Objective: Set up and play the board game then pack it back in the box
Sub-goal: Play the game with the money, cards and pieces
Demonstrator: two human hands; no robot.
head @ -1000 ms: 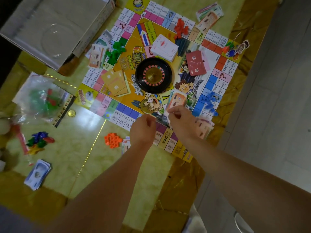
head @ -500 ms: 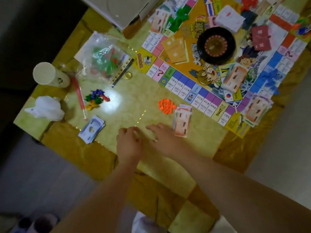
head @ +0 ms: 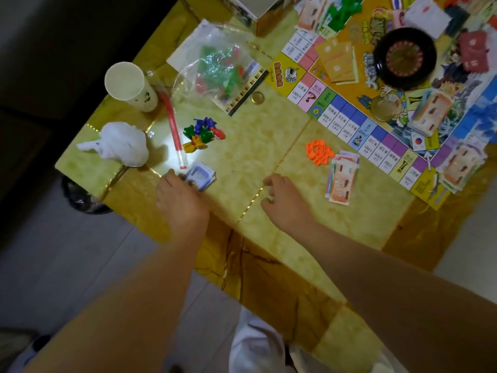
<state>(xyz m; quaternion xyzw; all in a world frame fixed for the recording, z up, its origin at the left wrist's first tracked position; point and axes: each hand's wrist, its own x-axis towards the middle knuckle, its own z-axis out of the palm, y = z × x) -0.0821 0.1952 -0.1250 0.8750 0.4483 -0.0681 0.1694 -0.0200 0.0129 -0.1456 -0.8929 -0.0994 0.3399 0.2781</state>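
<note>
Carefully: my left hand (head: 183, 200) pinches the blue notes (head: 201, 176) by the table (head: 269, 135) edge; my right hand (head: 285, 201) hangs loose, empty. A weak pinch could fan them onto the floor (head: 80, 254).

game board (head: 287, 74) | price squares (head: 336, 123): 2400, 2200, 3000 | pink square (head: 312, 97): ? | other print blurred

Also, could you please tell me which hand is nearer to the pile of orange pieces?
Right. The right hand is just below-left of the orange pieces, not touching; the left hand is farther left, touching the blue banknote stack.
</note>
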